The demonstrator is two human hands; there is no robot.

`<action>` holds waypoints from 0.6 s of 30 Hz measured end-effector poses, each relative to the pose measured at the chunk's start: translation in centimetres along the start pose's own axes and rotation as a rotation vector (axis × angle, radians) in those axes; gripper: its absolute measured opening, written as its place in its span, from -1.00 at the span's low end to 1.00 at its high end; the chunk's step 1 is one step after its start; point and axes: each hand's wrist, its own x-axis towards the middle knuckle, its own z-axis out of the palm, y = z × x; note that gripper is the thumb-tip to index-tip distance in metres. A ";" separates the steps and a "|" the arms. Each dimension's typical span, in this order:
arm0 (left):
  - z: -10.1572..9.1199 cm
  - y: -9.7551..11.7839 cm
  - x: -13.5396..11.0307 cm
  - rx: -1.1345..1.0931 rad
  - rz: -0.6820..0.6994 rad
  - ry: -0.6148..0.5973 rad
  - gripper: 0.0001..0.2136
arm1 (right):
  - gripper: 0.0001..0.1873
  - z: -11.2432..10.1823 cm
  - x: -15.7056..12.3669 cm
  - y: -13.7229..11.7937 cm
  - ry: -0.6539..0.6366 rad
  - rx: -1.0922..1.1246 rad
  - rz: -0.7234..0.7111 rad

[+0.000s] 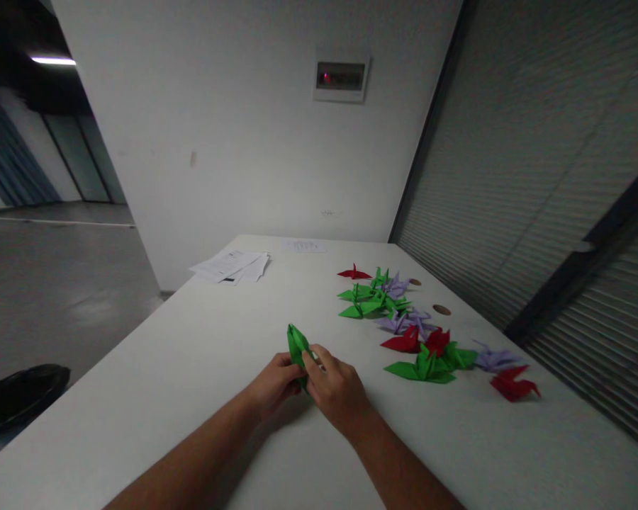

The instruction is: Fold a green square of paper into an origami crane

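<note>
A green folded origami paper (pixel 297 343) stands tilted between both my hands, its pointed tip upward. My left hand (pixel 274 382) is closed on its lower left side, thumb and fingers pinching the paper. From the right, my right hand (pixel 337 386) presses its fingers against the paper's front and right edge. The lower part of the paper is partly hidden by my fingers. To the right lie several finished paper cranes: green ones (pixel 425 366), red ones (pixel 513 383) and pale purple ones (pixel 495 357).
The white table (pixel 191 375) reaches back to a wall. Paper sheets (pixel 231 266) lie at its far left, with another sheet (pixel 304 246) at the back. A black-lined bin (pixel 24 397) stands on the floor at left. Window blinds (pixel 536 177) border the right side.
</note>
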 end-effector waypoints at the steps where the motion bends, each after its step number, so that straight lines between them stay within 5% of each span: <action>1: 0.0 0.0 0.0 0.015 0.004 -0.002 -0.80 | -0.56 0.1 0.0 0.0 -0.002 0.001 0.002; 18: -1.3 -0.9 0.7 0.162 0.114 -0.078 -0.81 | -0.83 1.1 0.0 -0.4 -0.056 -0.091 0.143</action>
